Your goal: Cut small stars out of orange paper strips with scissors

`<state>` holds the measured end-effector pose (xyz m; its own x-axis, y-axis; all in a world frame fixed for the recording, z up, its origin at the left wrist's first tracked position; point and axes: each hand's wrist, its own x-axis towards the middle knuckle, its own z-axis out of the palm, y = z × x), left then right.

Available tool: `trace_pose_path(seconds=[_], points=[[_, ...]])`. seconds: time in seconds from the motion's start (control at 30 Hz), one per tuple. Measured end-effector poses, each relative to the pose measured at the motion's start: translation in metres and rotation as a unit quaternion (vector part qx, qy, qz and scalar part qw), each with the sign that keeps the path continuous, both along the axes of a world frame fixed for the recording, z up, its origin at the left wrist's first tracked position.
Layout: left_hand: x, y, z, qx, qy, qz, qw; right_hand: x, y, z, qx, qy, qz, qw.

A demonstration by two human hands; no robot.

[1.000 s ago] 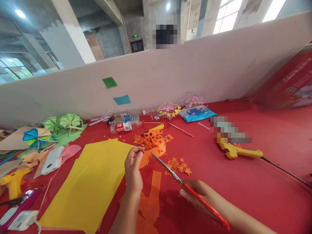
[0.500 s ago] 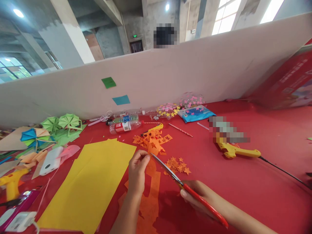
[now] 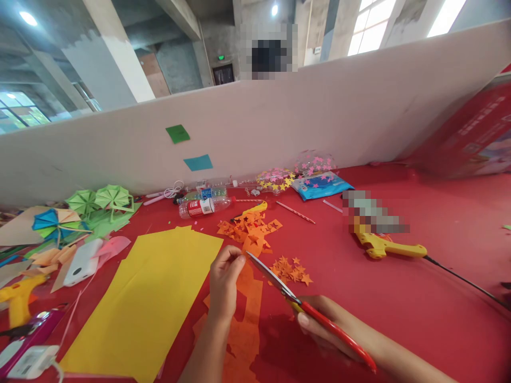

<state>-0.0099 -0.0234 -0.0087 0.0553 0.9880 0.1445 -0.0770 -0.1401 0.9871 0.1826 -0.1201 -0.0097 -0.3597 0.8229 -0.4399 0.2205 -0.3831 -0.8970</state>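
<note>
In the head view, my right hand (image 3: 321, 319) grips a pair of scissors (image 3: 333, 328) with red handles; the blades point up and to the left. Their tips are close to the fingertips of my left hand (image 3: 225, 282), which is closed in a pinch. Whatever lies between those fingers is hidden or too small to name. Beneath and behind the left hand are orange paper sheets (image 3: 249, 330) with cut edges. A small heap of orange paper stars (image 3: 289, 271) lies behind the blades, beside orange scraps (image 3: 255, 234) with star-shaped holes.
Yellow paper sheets (image 3: 147, 298) cover the table left of my hands. A yellow glue gun (image 3: 379, 247) trails a cord at right. Plastic bottles (image 3: 203, 207), a blue packet (image 3: 323, 186) and a striped straw (image 3: 295, 213) lie towards the white partition (image 3: 259, 127). Green paper umbrellas (image 3: 114, 197) stand far left.
My right hand and the scissors have shifted very slightly right and down at the handle end. The left hand keeps its pinch in nearly the same place.
</note>
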Motion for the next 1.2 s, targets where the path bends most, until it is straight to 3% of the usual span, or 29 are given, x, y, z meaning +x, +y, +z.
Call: trace_pose_path(seconds=[0.13, 0.3, 0.47, 0.63, 1.2], points=[[0.0, 0.0, 0.003, -0.005, -0.005, 0.017, 1.0, 0.001, 0.0, 0.001, -0.012, 0.01, 0.009, 1.0], [-0.002, 0.001, 0.006, -0.045, -0.018, -0.036, 0.998, 0.001, 0.0, 0.0, -0.035, 0.007, -0.003, 0.999], [0.0, -0.003, 0.013, -0.072, -0.011, 0.002, 0.997, -0.002, 0.0, 0.002, -0.025, 0.015, -0.005, 1.0], [0.001, -0.002, 0.017, -0.049, -0.007, -0.004, 0.999, -0.003, 0.0, 0.002, -0.022, 0.034, -0.005, 0.999], [-0.003, 0.0, 0.004, -0.041, -0.014, -0.03, 0.999, -0.004, -0.001, -0.004, -0.011, 0.024, -0.03, 0.999]])
